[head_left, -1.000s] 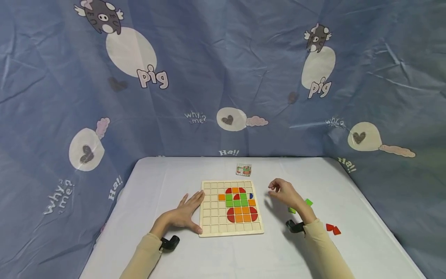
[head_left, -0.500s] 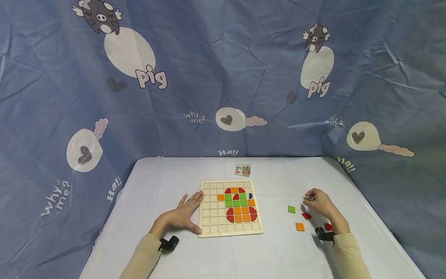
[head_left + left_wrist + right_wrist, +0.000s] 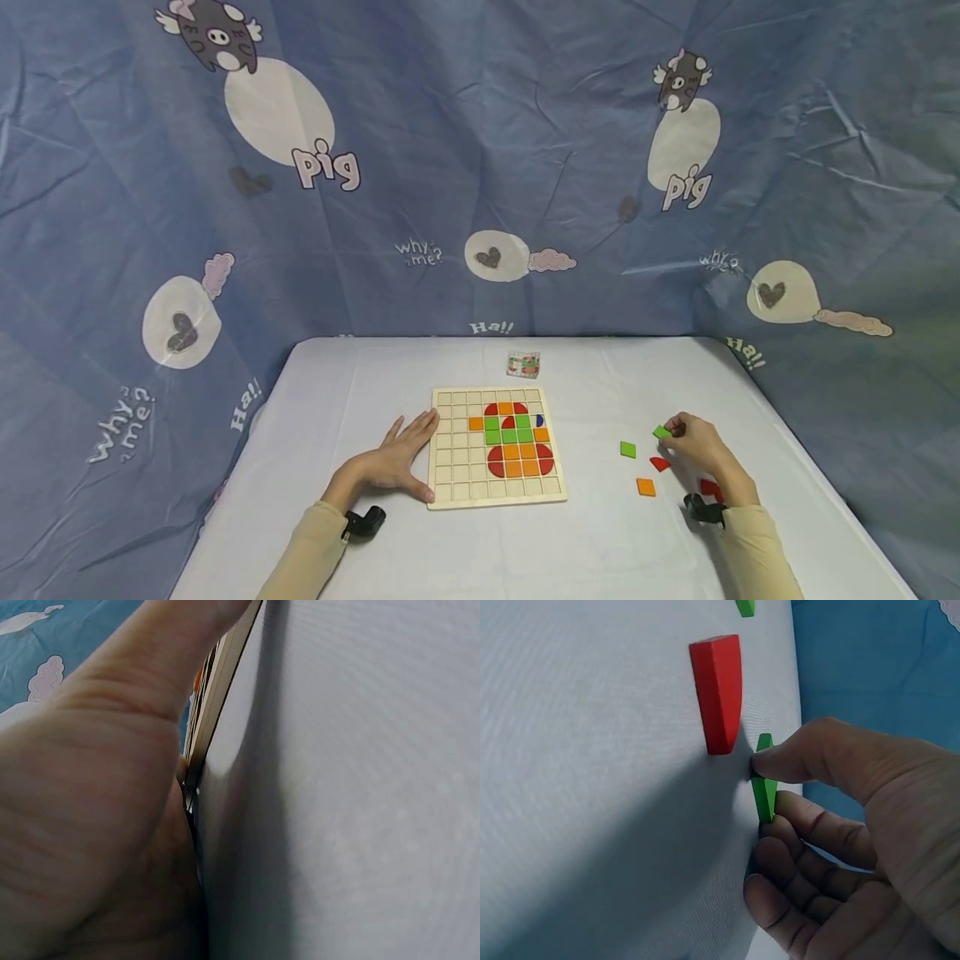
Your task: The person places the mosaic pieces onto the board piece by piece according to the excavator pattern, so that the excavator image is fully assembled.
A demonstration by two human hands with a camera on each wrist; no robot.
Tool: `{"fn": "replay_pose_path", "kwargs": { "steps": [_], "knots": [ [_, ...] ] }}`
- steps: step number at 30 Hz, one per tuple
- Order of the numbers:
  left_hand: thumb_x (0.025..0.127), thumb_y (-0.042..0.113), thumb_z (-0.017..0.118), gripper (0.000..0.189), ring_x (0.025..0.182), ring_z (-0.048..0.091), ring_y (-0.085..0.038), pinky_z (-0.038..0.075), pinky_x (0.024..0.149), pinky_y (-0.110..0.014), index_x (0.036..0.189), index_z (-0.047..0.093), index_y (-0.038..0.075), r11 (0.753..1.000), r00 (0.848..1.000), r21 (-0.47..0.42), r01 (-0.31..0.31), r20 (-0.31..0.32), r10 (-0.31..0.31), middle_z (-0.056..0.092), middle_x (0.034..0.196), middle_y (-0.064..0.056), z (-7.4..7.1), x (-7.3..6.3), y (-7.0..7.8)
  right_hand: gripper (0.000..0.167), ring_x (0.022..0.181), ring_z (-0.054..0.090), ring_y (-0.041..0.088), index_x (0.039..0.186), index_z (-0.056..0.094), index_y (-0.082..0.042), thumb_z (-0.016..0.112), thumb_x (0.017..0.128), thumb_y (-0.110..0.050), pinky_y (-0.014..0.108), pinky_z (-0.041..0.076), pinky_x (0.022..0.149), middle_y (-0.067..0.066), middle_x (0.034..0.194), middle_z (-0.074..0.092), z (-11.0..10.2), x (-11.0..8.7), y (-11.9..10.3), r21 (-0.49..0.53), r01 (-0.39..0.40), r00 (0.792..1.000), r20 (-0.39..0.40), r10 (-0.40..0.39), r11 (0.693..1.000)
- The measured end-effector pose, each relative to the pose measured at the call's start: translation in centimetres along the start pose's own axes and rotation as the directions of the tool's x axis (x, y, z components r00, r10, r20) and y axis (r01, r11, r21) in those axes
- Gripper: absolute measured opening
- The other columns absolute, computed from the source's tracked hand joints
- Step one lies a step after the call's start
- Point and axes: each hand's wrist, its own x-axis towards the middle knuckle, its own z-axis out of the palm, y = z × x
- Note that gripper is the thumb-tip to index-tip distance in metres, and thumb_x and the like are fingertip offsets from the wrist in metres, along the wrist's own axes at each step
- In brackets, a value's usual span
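Note:
On the white table, a wooden grid board (image 3: 453, 467) bears orange, green and red tiles and a blue one in its middle and right squares. My left hand (image 3: 393, 461) lies with fingers and thumb spread along the board's left edge; the left wrist view has its palm (image 3: 82, 810) close beside the wooden rim (image 3: 217, 690). Over to the right, my right hand (image 3: 699, 443) pinches a green square tile (image 3: 661, 432) between thumb and fingers. The right wrist view shows that green tile (image 3: 763, 796) on edge, close to a red quarter-round tile (image 3: 718, 694).
Loose between board and right hand are another green square (image 3: 627, 450), an orange square (image 3: 646, 487) and the red quarter-round (image 3: 659, 463). More red pieces (image 3: 708, 487) are partly covered by the right wrist. A small picture card (image 3: 522, 365) lies behind the board.
My right hand has moved from beside the board rightward to the loose tiles, and now pinches a green square. The left hand and board have stayed put.

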Motion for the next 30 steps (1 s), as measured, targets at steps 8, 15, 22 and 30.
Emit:
{"fn": "replay_pose_path", "kwargs": {
  "steps": [8,15,22,30],
  "knots": [
    [0.060,0.068,0.078,0.135,0.151,-0.003,-0.028,-0.011,0.119,-0.056,0.155,0.004,0.006,1.000,1.000,0.001,0.005,0.005,-0.005,-0.004,0.164,-0.010,0.0,-0.2,0.1,0.030,0.079,0.057,0.019,0.098,0.059,0.001,0.074,0.081,-0.019,0.030,0.049,0.068,0.009,0.089,0.064,0.9,0.3,-1.7,0.005,0.072,0.997,-0.012,-0.072,0.997],
    [0.060,0.069,0.077,0.135,0.151,-0.003,-0.028,-0.011,0.119,-0.056,0.155,0.004,0.007,1.000,1.000,0.016,0.004,0.003,-0.004,-0.004,0.164,-0.009,-0.1,-0.1,0.1,0.029,0.079,0.056,0.015,0.101,0.061,-0.001,0.074,0.081,-0.017,0.027,0.048,0.064,0.007,0.090,0.063,2.9,1.2,-6.9,0.064,0.242,0.970,-0.001,-0.242,0.968],
    [0.061,0.069,0.077,0.135,0.151,-0.004,-0.028,-0.011,0.119,-0.056,0.155,0.003,0.007,1.000,1.000,0.021,0.006,0.007,-0.006,-0.005,0.164,-0.009,0.0,0.0,-0.1,0.025,0.073,0.051,0.013,0.095,0.063,-0.006,0.076,0.075,-0.012,0.023,0.043,0.057,0.004,0.085,0.061,6.0,1.4,-14.7,0.091,0.393,0.916,0.047,-0.398,0.915],
    [0.060,0.067,0.079,0.135,0.151,-0.003,-0.029,-0.011,0.119,-0.056,0.155,0.004,0.006,1.000,1.000,-0.003,0.000,0.002,0.000,-0.003,0.164,-0.010,-0.1,-0.1,0.1,0.022,0.074,0.053,0.009,0.097,0.063,-0.008,0.075,0.080,-0.016,0.022,0.049,0.064,0.000,0.089,0.061,9.6,1.6,-21.5,0.056,0.542,0.828,0.135,-0.545,0.838]
  ]
}}
